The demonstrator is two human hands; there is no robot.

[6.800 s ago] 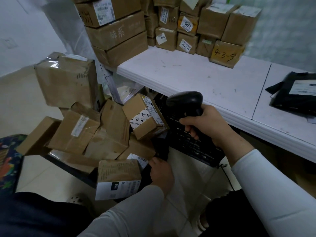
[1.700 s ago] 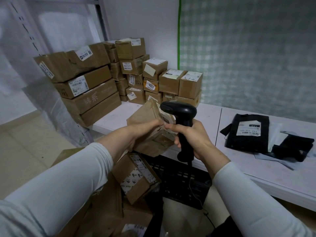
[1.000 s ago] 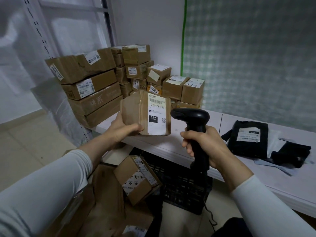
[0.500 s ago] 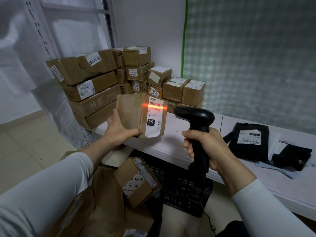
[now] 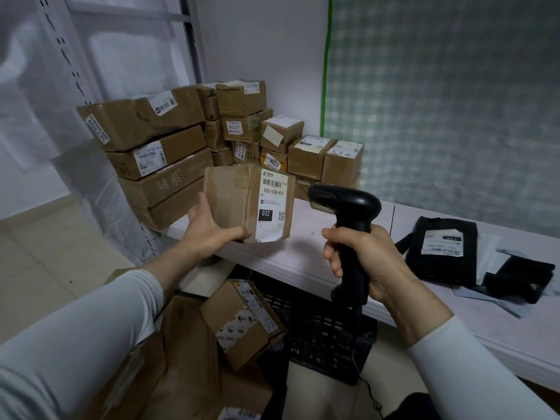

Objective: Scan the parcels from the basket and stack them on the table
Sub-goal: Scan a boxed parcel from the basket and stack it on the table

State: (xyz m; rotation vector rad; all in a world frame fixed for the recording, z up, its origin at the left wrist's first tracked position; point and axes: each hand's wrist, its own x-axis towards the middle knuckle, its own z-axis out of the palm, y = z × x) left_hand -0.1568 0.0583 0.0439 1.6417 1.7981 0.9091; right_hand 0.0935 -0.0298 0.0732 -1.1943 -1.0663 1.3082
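Note:
My left hand (image 5: 209, 230) holds a brown cardboard parcel (image 5: 236, 201) upright over the white table's (image 5: 309, 253) front edge, its white label with "032-038-E01" facing me. My right hand (image 5: 363, 259) grips a black handheld scanner (image 5: 348, 219) whose head points left at the parcel from a short gap; no red line shows on the label. Stacked brown parcels (image 5: 169, 153) fill the table's back left corner. Below the table stands a black basket (image 5: 324, 331) with more parcels (image 5: 239, 322) beside and in front of it.
Black mailer bags with white labels (image 5: 442, 250) lie on the table's right side, with a smaller black pouch (image 5: 518, 280) next to them. A plastic-covered shelf frame (image 5: 75, 86) stands at left. The scanner's cable (image 5: 363, 383) hangs down in front of the basket.
My left hand lifted the parcel from the pile and turned its label towards the scanner. A red scan line crossed the label half a second ago and is gone now.

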